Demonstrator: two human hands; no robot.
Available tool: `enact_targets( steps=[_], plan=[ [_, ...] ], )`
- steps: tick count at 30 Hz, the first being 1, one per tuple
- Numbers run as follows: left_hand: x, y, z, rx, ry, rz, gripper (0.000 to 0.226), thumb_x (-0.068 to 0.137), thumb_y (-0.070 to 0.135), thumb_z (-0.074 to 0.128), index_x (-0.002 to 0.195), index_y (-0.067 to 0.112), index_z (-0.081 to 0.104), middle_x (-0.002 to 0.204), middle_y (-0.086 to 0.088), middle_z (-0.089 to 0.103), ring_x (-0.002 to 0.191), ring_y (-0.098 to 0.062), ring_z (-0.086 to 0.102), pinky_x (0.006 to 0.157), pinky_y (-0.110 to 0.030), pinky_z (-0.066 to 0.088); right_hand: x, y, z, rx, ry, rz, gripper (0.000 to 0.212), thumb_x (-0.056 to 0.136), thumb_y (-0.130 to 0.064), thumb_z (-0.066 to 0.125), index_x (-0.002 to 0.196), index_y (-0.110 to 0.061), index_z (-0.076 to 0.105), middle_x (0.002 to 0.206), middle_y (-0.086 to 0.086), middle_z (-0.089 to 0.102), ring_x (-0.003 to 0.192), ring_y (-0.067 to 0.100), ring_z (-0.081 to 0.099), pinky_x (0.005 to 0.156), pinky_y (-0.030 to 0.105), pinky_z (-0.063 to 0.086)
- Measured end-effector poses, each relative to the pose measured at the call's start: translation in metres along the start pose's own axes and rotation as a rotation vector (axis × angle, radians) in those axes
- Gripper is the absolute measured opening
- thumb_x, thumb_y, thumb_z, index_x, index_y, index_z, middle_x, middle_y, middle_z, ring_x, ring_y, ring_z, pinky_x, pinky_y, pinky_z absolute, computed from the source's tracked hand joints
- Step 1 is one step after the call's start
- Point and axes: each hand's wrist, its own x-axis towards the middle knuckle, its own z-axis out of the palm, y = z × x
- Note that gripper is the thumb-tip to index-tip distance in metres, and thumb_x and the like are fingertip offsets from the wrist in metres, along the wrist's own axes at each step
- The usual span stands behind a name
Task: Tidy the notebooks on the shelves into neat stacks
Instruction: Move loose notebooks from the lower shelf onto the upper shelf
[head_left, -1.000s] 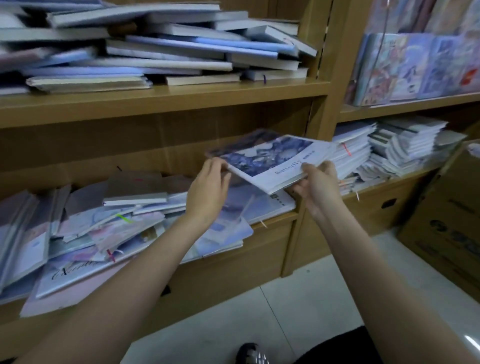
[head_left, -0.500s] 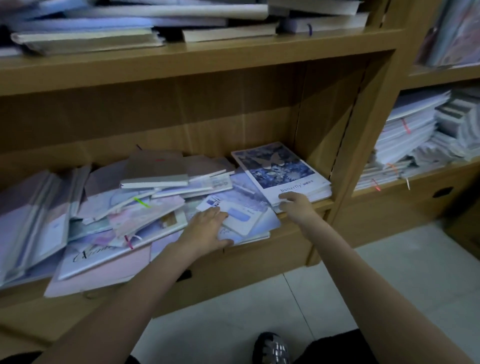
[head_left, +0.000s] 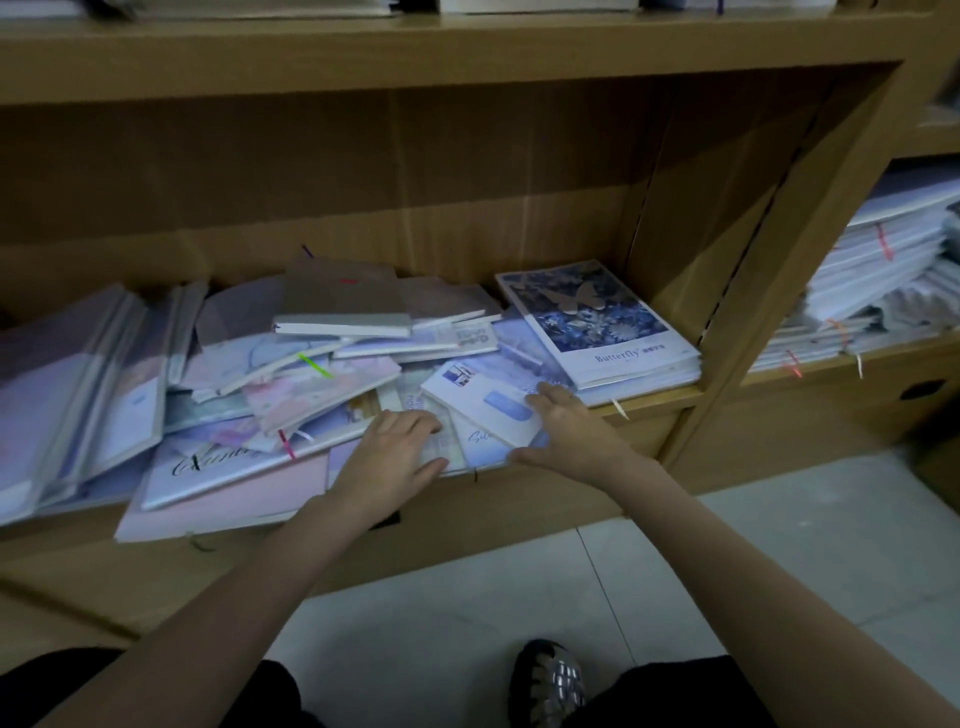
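Note:
A messy pile of notebooks covers the lower shelf, some leaning at the left. A neat stack topped by a blue "Butterfly" notebook lies at the shelf's right end. My left hand rests flat on pale notebooks at the shelf's front edge. My right hand lies with straight fingers on a white and blue notebook, its thumb at the front edge of the lavender notebook underneath. The two hands sit either side of this small cluster.
An upright wooden divider bounds the compartment on the right. Beyond it stand white stacks of notebooks. The shelf above carries more books. Pale floor tiles and a shoe are below.
The Butterfly notebook went from both hands onto the right-end stack. My right hand then left it and moved left onto the white and blue notebook; my left hand dropped to the pile's front.

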Motion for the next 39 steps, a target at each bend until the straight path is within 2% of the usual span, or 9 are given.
enact_targets(
  steps=[5, 11, 13, 16, 20, 23, 27, 35, 39],
  plan=[
    [0.000, 0.006, 0.002, 0.034, -0.053, -0.023, 0.053, 0.094, 0.036, 0.048, 0.141, 0.019, 0.032, 0.143, 0.001, 0.036, 0.131, -0.019, 0.033, 0.114, -0.030, 0.012, 0.012, -0.008, -0.010, -0.106, -0.047, -0.003, 0.062, 0.082, -0.042, 0.067, 0.126, -0.005, 0.045, 0.132, 0.015, 0.044, 0.125, 0.031, 0.039, 0.097, 0.037, 0.037],
    [-0.015, 0.013, 0.005, 0.104, -0.163, 0.254, 0.072, 0.088, 0.025, 0.057, 0.148, 0.028, 0.016, 0.157, 0.006, 0.008, 0.143, -0.013, 0.013, 0.113, -0.026, 0.011, 0.001, -0.022, -0.009, -0.344, 0.040, -0.074, 0.016, 0.089, -0.016, 0.046, 0.099, -0.007, 0.054, 0.108, 0.018, 0.058, 0.100, 0.033, 0.056, 0.073, 0.032, 0.039],
    [-0.019, 0.018, 0.011, 0.113, -0.099, 0.230, 0.076, 0.082, 0.020, 0.064, 0.147, 0.020, 0.024, 0.156, 0.000, 0.018, 0.141, -0.017, 0.024, 0.112, -0.029, 0.021, -0.003, -0.026, -0.013, -0.389, 0.071, -0.075, 0.016, 0.090, -0.011, 0.043, 0.098, -0.006, 0.055, 0.106, 0.019, 0.060, 0.098, 0.034, 0.057, 0.071, 0.031, 0.036],
    [-0.019, 0.030, 0.023, 0.138, 0.053, 0.240, 0.070, 0.046, 0.015, 0.087, 0.112, 0.011, 0.066, 0.117, -0.010, 0.065, 0.099, -0.025, 0.066, 0.081, -0.032, 0.054, -0.007, -0.021, -0.024, -0.371, 0.093, -0.099, 0.014, 0.092, -0.013, 0.040, 0.093, -0.008, 0.053, 0.094, 0.020, 0.060, 0.093, 0.035, 0.057, 0.067, 0.031, 0.031],
    [-0.005, 0.042, 0.020, 0.232, 0.164, 0.180, 0.050, 0.033, 0.007, 0.087, 0.078, 0.016, 0.067, 0.078, -0.004, 0.064, 0.060, -0.025, 0.060, 0.063, -0.028, 0.052, -0.016, -0.009, -0.050, -0.176, 0.202, -0.135, 0.018, 0.092, -0.014, 0.045, 0.082, -0.002, 0.053, 0.064, 0.011, 0.045, 0.065, 0.025, 0.045, 0.057, 0.031, 0.028],
    [0.000, 0.037, 0.018, 0.292, 0.235, 0.220, 0.060, 0.031, 0.005, 0.087, 0.080, 0.017, 0.056, 0.072, -0.006, 0.056, 0.053, -0.027, 0.053, 0.067, -0.033, 0.045, -0.017, -0.004, -0.078, -0.056, 0.285, -0.201, 0.022, 0.092, -0.008, 0.048, 0.089, 0.004, 0.066, 0.065, 0.014, 0.055, 0.052, 0.011, 0.039, 0.050, 0.024, 0.024],
    [-0.008, 0.020, 0.002, 0.257, 0.284, 0.214, 0.077, 0.027, -0.005, 0.081, 0.089, 0.016, 0.041, 0.080, -0.007, 0.060, 0.061, -0.029, 0.061, 0.071, -0.032, 0.051, -0.009, -0.008, -0.096, -0.114, 0.375, -0.255, 0.025, 0.097, -0.011, 0.048, 0.109, -0.002, 0.067, 0.090, 0.018, 0.068, 0.080, 0.029, 0.059, 0.063, 0.025, 0.030],
    [-0.023, -0.009, -0.022, -0.248, 0.232, -0.058, 0.017, 0.072, -0.008, 0.060, 0.084, 0.004, 0.064, 0.096, -0.013, 0.057, 0.081, -0.034, 0.062, 0.071, -0.035, 0.050, -0.018, -0.024, -0.103, -0.225, 0.397, -0.216, 0.026, 0.097, -0.016, 0.045, 0.110, -0.007, 0.066, 0.093, 0.016, 0.068, 0.086, 0.034, 0.060, 0.068, 0.039, 0.048],
    [-0.023, -0.009, -0.023, -0.360, 0.295, -0.147, 0.016, 0.079, -0.005, 0.055, 0.087, 0.002, 0.065, 0.100, -0.013, 0.057, 0.087, -0.032, 0.061, 0.080, -0.031, 0.044, -0.038, -0.039, -0.161, -0.047, 0.743, -0.193, 0.024, 0.096, -0.017, 0.049, 0.107, -0.005, 0.067, 0.084, 0.012, 0.068, 0.072, 0.024, 0.063, 0.069, 0.029, 0.050]
  ],
)
